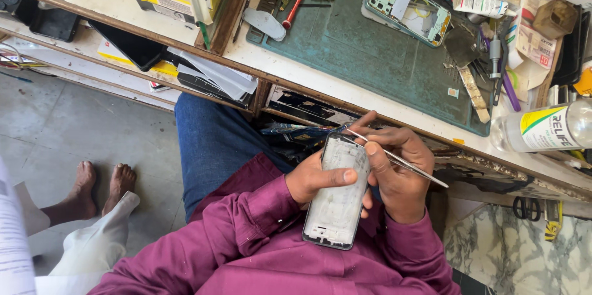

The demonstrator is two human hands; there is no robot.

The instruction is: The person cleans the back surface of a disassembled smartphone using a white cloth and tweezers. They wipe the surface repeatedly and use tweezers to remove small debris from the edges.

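Left hand [314, 179] clasps a thin, light, probably fragile phone frame [338, 193] by its long edges; right hand [398, 168] pinches slim, stiff metal tweezers [398, 159] over its top corner.

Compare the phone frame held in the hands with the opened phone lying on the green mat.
The pale grey phone frame is held over the lap by the left hand; the opened phone with yellow-edged innards lies untouched on the worn green mat. The held frame looks stripped and plain; the other shows a camera block and parts. The right hand works thin metal tweezers at the held one only. Both are rounded rectangular shells, open side up.
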